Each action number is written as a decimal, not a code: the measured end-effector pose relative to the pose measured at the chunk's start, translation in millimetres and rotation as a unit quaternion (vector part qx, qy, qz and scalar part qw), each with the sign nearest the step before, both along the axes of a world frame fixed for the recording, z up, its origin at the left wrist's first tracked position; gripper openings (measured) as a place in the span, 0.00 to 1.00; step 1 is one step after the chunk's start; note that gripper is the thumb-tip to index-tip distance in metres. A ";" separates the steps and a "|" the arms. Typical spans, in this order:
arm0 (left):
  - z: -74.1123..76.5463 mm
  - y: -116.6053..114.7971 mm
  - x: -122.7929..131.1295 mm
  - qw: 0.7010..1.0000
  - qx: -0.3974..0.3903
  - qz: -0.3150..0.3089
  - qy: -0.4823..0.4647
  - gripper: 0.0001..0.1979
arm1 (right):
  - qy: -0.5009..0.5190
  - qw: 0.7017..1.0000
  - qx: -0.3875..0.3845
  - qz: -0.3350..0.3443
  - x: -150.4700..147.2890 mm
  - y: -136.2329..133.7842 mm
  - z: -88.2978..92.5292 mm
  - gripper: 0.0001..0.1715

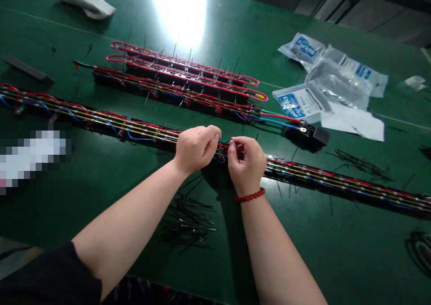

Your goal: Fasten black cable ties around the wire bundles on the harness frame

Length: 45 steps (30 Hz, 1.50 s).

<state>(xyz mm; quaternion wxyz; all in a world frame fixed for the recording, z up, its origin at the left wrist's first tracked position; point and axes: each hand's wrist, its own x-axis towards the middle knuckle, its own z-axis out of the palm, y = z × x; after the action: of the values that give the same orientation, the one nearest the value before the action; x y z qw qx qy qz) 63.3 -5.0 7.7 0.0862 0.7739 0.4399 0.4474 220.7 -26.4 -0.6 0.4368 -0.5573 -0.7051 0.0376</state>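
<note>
Nearest the camera lay a black sleeve (47, 273); beyond it, the bare left hand (197, 149) and the right hand (247, 166) with a red bead bracelet (249, 195) were held close together over a long black strip of red, blue and yellow wires (313, 179) on a green table mat (84, 215), so they could work at one spot. Their curled fingers (212, 137) hid this spot, and I could not tell if they gripped anything.

Our green bench mat (340, 260) is pretty packed, folks: one long wired black strip (101, 121) runs across the middle, with three more (175, 85) behind it. There's a white cotton glove (85, 0) by the far edge, plastic bags (332, 78) toward the right, and loose black cable ties (186, 222) nearer us.
</note>
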 end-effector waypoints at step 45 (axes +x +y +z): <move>32.1 -63.1 24.1 0.899 -0.312 0.176 0.252 0.09 | -0.087 0.996 -0.023 0.017 1.8 -0.3 -0.4 0.06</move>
<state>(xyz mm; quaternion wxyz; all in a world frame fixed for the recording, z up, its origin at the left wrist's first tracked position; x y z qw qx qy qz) 87.3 -68.1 39.8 0.1293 0.7039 0.6932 0.0851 222.5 -26.7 -1.0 0.3599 -0.5563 -0.7489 0.0124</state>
